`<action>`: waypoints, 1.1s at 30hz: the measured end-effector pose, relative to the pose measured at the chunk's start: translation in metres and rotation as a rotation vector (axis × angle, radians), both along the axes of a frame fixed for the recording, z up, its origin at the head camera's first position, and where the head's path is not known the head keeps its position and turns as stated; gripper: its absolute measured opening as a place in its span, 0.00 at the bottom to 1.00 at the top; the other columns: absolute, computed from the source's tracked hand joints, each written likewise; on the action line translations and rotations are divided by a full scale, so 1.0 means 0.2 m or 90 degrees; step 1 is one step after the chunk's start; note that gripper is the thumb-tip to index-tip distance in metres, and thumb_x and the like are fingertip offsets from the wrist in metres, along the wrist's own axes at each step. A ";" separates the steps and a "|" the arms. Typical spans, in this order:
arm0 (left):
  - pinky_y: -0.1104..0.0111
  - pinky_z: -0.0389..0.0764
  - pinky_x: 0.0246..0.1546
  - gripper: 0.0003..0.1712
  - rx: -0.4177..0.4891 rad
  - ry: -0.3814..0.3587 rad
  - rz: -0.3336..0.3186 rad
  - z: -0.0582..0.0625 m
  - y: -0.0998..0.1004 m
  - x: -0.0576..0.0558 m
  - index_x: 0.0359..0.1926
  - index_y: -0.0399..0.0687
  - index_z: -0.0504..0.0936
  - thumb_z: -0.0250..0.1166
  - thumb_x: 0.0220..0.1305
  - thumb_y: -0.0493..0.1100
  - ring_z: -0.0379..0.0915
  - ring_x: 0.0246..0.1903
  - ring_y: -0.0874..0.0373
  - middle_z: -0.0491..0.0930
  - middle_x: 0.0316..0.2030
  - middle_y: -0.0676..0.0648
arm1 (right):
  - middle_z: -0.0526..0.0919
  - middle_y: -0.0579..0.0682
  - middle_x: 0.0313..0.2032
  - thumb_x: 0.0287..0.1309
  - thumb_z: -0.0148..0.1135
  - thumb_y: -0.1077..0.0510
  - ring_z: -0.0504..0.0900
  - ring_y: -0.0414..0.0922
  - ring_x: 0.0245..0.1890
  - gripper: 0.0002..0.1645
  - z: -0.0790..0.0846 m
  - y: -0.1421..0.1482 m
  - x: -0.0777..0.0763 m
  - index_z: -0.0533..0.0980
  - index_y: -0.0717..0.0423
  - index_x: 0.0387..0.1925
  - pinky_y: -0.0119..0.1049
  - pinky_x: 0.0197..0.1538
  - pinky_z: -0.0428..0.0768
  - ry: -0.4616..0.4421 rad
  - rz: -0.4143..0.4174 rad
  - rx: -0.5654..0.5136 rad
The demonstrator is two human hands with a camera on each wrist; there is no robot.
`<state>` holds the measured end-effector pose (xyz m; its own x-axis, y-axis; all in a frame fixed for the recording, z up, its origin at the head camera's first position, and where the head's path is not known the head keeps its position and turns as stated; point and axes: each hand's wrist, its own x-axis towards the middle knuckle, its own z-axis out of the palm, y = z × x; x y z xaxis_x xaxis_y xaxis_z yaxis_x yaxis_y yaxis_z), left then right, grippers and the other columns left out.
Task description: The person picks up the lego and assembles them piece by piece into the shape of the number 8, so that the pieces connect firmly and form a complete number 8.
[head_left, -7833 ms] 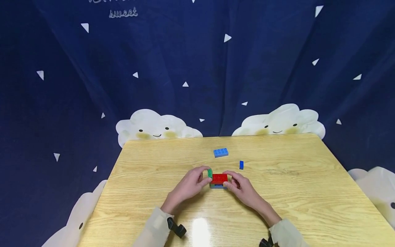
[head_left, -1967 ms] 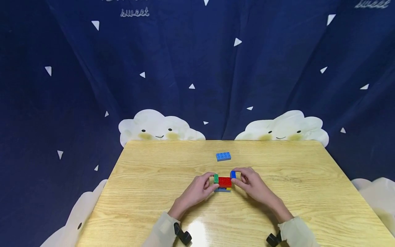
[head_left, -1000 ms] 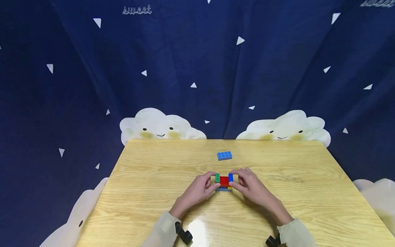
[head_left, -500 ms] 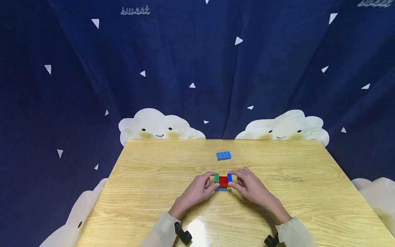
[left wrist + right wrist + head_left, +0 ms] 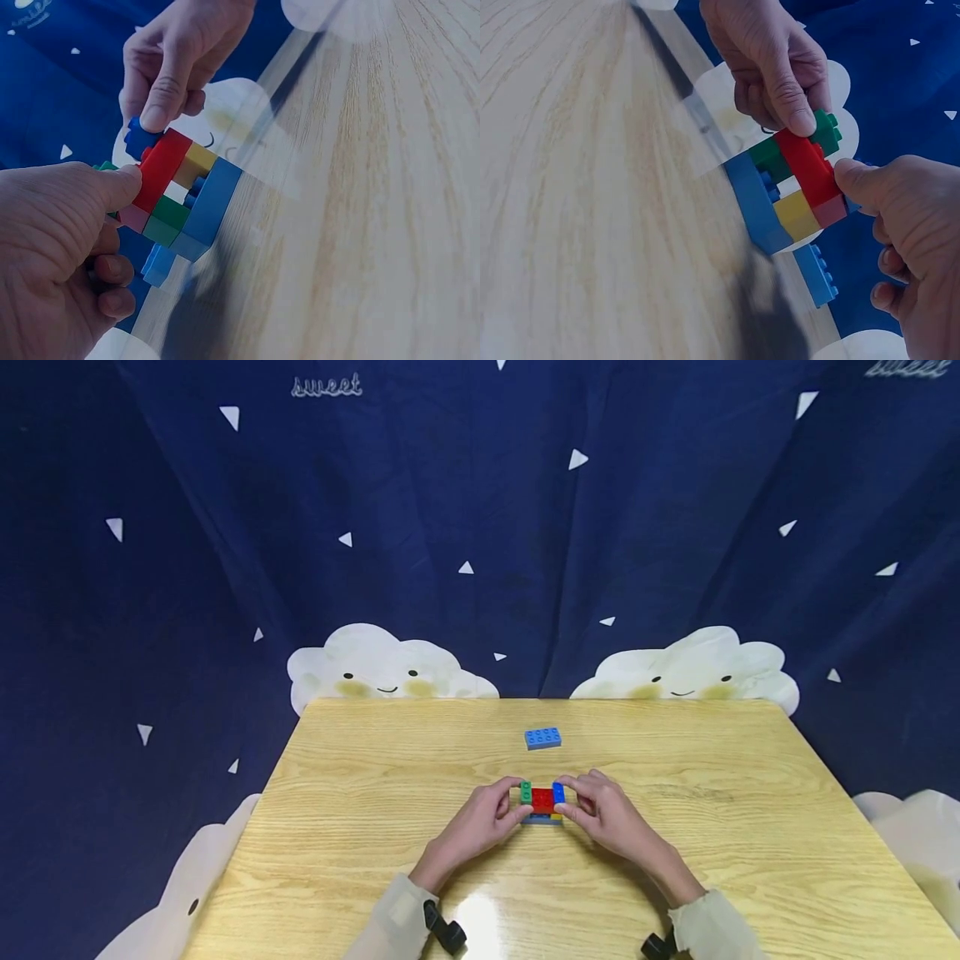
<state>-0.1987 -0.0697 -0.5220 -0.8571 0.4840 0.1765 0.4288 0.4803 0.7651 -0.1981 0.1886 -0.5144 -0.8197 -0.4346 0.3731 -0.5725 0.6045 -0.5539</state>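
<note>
A stack of toy building bricks stands on the table. Its bottom is a long blue brick (image 5: 214,206), with a lower green brick (image 5: 166,217) and a yellow brick (image 5: 194,166) at opposite ends and a gap between them. Across these lies a red brick (image 5: 542,800). My left hand (image 5: 478,818) pinches the small upper green brick (image 5: 526,792) on the red one's left end, thumb on the near side. With thumb and index finger, my right hand (image 5: 611,817) pinches a small dark blue brick (image 5: 558,792) at the red brick's right end. Fingertips partly cover both small bricks.
Behind the stack lies a loose lighter blue brick (image 5: 542,738) with several studs. The wooden table (image 5: 360,760) reaches back to a dark blue curtain (image 5: 405,527) printed with clouds and triangles.
The small dark blue brick, earlier loose on the table at right, was picked up by my right hand and brought leftward onto the red brick's right end. In the last half second hardly anything moved.
</note>
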 end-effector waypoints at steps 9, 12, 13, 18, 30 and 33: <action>0.76 0.63 0.25 0.25 0.004 0.009 0.000 -0.02 -0.01 0.00 0.65 0.43 0.78 0.67 0.74 0.50 0.53 0.18 0.69 0.62 0.19 0.58 | 0.62 0.35 0.21 0.63 0.75 0.57 0.61 0.33 0.26 0.26 -0.04 -0.01 -0.01 0.82 0.65 0.59 0.29 0.29 0.64 0.008 0.012 -0.019; 0.76 0.65 0.27 0.25 0.002 0.010 0.000 -0.02 -0.01 0.01 0.65 0.42 0.78 0.67 0.74 0.50 0.53 0.19 0.69 0.62 0.19 0.58 | 0.63 0.35 0.21 0.63 0.74 0.58 0.61 0.33 0.26 0.26 -0.06 0.00 -0.01 0.82 0.67 0.59 0.29 0.29 0.64 0.004 0.018 -0.033; 0.76 0.65 0.27 0.25 0.001 0.011 0.000 -0.02 -0.01 0.01 0.65 0.42 0.78 0.67 0.74 0.50 0.53 0.19 0.69 0.62 0.19 0.58 | 0.63 0.35 0.21 0.63 0.74 0.58 0.61 0.32 0.26 0.26 -0.06 0.00 -0.01 0.82 0.67 0.59 0.29 0.28 0.64 0.001 0.020 -0.040; 0.76 0.64 0.26 0.26 0.003 0.016 0.000 -0.03 0.00 0.00 0.66 0.43 0.78 0.67 0.74 0.50 0.52 0.19 0.69 0.62 0.19 0.57 | 0.63 0.37 0.21 0.62 0.74 0.62 0.61 0.32 0.24 0.24 -0.10 0.01 -0.01 0.82 0.65 0.58 0.29 0.27 0.65 -0.001 0.027 -0.089; 0.75 0.63 0.24 0.27 -0.031 0.010 0.017 -0.03 0.02 -0.02 0.67 0.47 0.78 0.66 0.74 0.54 0.54 0.18 0.68 0.63 0.19 0.58 | 0.67 0.36 0.24 0.69 0.70 0.52 0.63 0.33 0.24 0.19 -0.20 0.02 -0.01 0.81 0.47 0.59 0.29 0.28 0.64 -0.096 0.005 -0.090; 0.74 0.60 0.22 0.24 -0.053 0.007 0.017 -0.04 0.01 -0.04 0.65 0.50 0.80 0.68 0.73 0.52 0.56 0.18 0.68 0.64 0.19 0.58 | 0.67 0.37 0.24 0.69 0.70 0.52 0.64 0.34 0.25 0.19 -0.20 0.01 -0.01 0.81 0.48 0.58 0.30 0.29 0.64 -0.101 0.003 -0.091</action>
<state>-0.2060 -0.0685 -0.5293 -0.8683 0.4743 0.1454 0.4226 0.5535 0.7177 -0.2007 0.1915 -0.5536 -0.8713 -0.3905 0.2972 -0.4738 0.5114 -0.7170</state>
